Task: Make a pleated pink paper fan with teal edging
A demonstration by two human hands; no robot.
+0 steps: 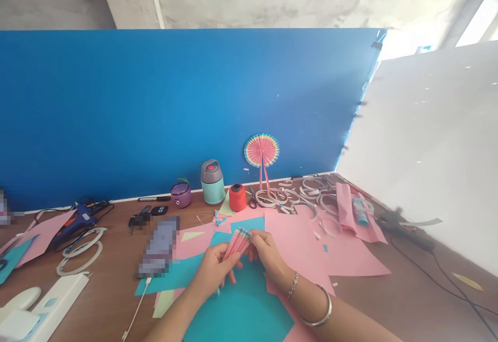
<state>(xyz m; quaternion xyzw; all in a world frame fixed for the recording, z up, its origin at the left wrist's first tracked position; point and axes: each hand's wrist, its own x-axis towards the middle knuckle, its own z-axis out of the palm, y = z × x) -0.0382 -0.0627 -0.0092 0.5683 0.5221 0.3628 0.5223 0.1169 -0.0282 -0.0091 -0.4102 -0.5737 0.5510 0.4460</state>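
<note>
A folded pink paper bundle (238, 243) with blue and yellow edges is held up over the teal sheet (245, 305). My left hand (218, 269) wraps its thumb and fingers round the lower left part of the bundle. At the bundle's upper right edge, my right hand (264, 251) pinches with thumb and fingertips. A small blue fringed end (216, 293) shows below my left hand. Behind, a round pleated paper fan (262, 150) in pink, yellow and blue stands upright against the blue panel.
Pink sheets (288, 238) lie under and right of my hands. Behind are a red thread spool (237, 198), scissors (252, 202), a mint container (213, 189), a purple cup (181, 195) and white rings (268, 197). A phone (159, 248) and power strip (58, 311) lie left.
</note>
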